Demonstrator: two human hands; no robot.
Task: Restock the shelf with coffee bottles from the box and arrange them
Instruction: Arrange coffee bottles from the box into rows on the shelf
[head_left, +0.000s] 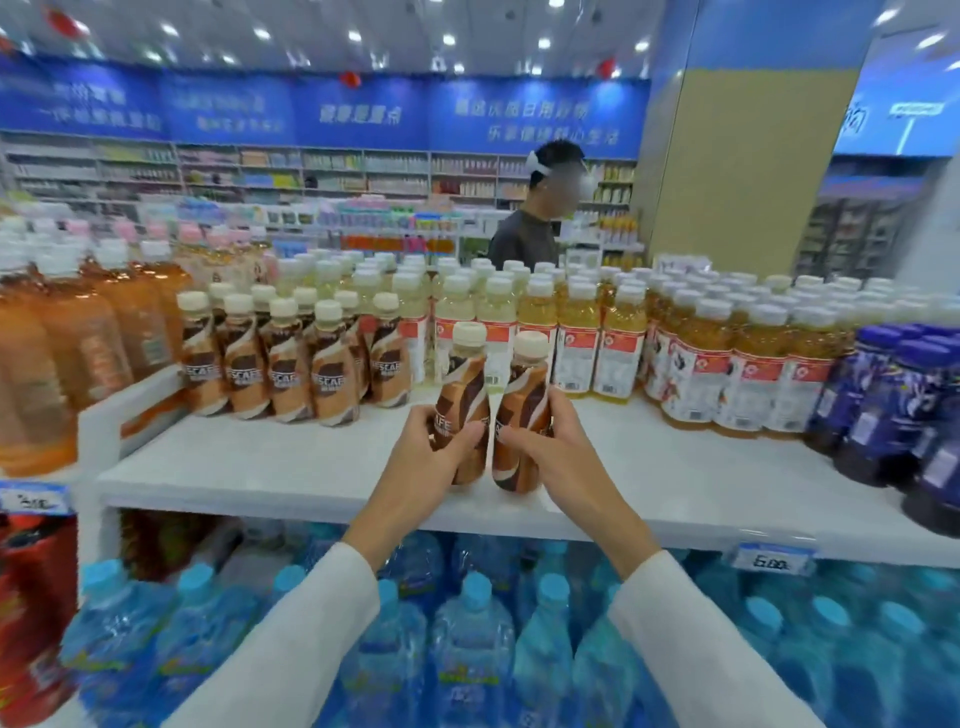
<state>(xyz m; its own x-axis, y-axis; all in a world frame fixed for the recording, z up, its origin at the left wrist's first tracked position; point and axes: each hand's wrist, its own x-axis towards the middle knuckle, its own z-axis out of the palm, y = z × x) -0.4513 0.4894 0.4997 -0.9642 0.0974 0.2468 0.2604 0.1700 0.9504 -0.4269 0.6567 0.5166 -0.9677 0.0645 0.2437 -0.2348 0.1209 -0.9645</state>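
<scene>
Coffee bottles (465, 384) upright, left hand (431, 447) and right hand (550, 441) each gripping one, right of the stocked row (291, 374); left's nearer it.

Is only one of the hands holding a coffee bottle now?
No, the left hand grips a coffee bottle and the right hand grips a second coffee bottle, side by side at the white shelf.

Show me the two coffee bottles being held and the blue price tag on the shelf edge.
left coffee bottle (463, 392): head view, upper brown label.
right coffee bottle (523, 400): head view, upper brown label.
price tag (772, 561): head view, printed number.
</scene>
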